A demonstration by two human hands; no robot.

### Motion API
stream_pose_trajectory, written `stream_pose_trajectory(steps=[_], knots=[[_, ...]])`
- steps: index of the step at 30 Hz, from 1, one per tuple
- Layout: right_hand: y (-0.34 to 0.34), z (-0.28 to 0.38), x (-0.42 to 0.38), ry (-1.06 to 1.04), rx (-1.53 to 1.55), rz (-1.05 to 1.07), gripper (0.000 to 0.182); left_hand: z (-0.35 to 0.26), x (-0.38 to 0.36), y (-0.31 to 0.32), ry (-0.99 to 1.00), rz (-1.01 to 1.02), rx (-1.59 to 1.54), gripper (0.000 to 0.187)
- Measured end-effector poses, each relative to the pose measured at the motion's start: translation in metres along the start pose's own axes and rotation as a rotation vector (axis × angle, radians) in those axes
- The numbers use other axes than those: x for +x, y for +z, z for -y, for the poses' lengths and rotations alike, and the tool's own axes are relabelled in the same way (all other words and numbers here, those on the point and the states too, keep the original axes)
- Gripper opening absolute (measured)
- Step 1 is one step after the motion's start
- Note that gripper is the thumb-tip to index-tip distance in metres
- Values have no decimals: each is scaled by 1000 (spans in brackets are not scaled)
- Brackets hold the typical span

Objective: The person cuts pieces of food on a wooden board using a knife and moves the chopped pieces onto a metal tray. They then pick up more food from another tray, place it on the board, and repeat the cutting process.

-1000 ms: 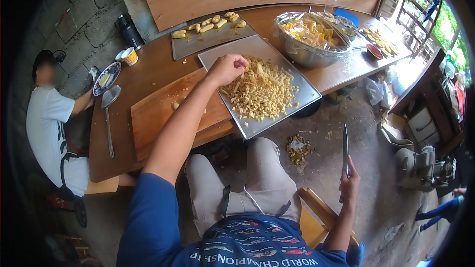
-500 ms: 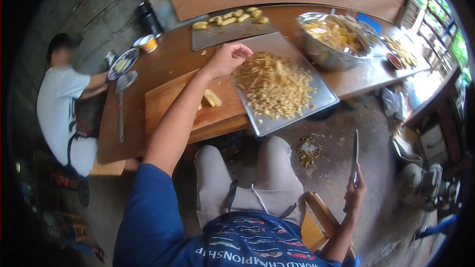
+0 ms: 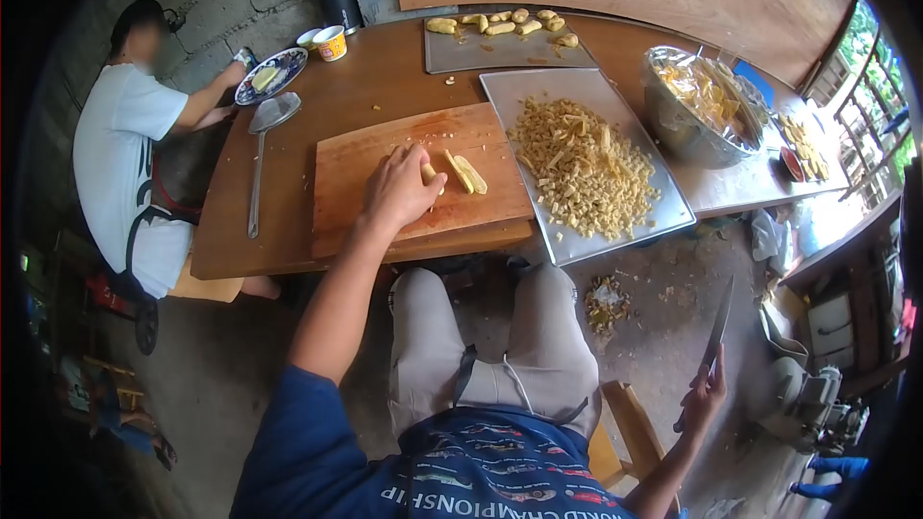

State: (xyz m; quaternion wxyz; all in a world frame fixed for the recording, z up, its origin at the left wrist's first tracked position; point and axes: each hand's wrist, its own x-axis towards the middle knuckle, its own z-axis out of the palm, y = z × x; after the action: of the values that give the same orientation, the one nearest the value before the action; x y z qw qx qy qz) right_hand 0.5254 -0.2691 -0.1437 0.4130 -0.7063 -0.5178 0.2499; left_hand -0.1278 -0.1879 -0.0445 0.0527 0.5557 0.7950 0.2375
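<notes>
My left hand (image 3: 402, 188) is down on the wooden cutting board (image 3: 351, 202), fingers closed around a pale yellow banana piece (image 3: 430, 173). Just right of it lie cut lengths of peeled banana (image 3: 467, 175). Out to the right, beyond my knee and off the table, my right hand (image 3: 705, 394) grips a knife (image 3: 719, 327) by its handle, blade pointing up and away. Beside the board, a metal tray (image 3: 567, 245) bears a heap of diced banana (image 3: 591, 173), with longer strips on top.
A second tray (image 3: 461, 62) at the back holds several peeled bananas. A plastic-lined metal bowl (image 3: 673, 125) stands at the right. At left are a long-handled skimmer (image 3: 260, 149), a patterned plate (image 3: 260, 91), a cup (image 3: 330, 43), a black flask (image 3: 336, 0) and a seated person (image 3: 130, 149).
My left hand has come from above the diced banana heap, back left and down to the board, and now holds a banana piece. The knife stays in my right hand. The view has shifted.
</notes>
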Motion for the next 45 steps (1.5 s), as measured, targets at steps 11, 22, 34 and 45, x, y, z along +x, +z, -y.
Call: stream_pose_trajectory(steps=[11,22,34,45], knots=[[71,165,-42,-210,240,261,59,12,-19,-12,156,-27,112,35],[239,311,-68,-802,-180,792,66,38,-57,3,334,-337,-225,23],[245,344,-60,-999,-479,869,65,39,-58,5,301,-342,-177,21],[309,336,-51,-1005,-564,923,73,36,-58,3,284,-345,-199,17]])
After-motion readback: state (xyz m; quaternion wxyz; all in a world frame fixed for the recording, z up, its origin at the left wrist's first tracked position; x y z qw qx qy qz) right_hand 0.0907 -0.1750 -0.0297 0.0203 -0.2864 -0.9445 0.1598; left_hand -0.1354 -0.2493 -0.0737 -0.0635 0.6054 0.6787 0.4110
